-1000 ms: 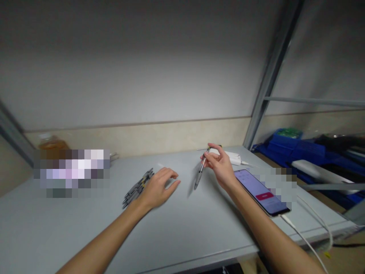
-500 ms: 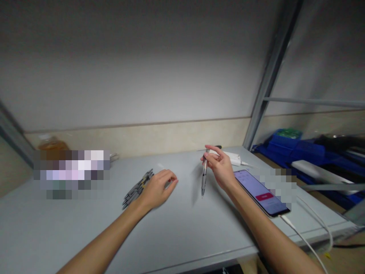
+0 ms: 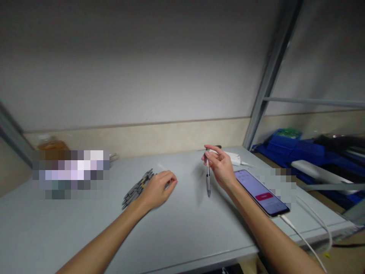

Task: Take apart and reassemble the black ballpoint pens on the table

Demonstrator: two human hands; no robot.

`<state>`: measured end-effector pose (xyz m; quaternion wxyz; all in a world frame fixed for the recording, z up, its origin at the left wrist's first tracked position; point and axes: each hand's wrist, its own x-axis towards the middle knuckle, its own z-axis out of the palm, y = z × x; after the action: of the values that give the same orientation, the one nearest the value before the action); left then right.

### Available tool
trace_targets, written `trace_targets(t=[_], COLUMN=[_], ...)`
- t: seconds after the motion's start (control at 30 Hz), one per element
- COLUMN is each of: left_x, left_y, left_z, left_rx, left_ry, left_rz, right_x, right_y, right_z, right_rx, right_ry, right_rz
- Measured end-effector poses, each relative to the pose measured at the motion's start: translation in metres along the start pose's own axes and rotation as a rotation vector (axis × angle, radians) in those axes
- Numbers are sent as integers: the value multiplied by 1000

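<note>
Two hands over a grey table [image 3: 176,228], and only the head view to go on. The right hand [image 3: 221,167] pinches a pen [image 3: 208,177] near its top end between thumb and fingertips, so the pen hangs almost upright, tip down, just above the tabletop. The left hand [image 3: 158,188] lies loosely curled, palm down on the table; whether anything sits under its fingers I cannot tell. It touches the near end of a bundle of pens [image 3: 137,189] lying flat.

By my reading, one pen is up for handling, apart from the rest. Any next move calls for a steady pinch, since the grip is high and the barrel can swing.

That pen looks slim, with a clear barrel, darker grip section and tip. Right of it lies a phone [image 3: 262,192], screen lit, cable plugged in.
</note>
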<state>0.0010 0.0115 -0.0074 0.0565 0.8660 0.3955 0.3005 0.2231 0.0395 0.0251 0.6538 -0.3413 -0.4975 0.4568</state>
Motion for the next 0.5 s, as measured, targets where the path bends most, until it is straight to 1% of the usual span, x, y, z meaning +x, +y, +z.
trace_targets(t=[0.23,0.5], left_x=[-1,-1], left_y=[0,0], left_z=[1,1], left_rx=[-9,-7], left_ry=[-15,-20], left_rz=[-9,-14], right_x=[0,1], right_y=[1,3], right_z=[-1,-1], right_rx=[-11,23], right_ry=[-24,-10], right_rz=[-24,-22])
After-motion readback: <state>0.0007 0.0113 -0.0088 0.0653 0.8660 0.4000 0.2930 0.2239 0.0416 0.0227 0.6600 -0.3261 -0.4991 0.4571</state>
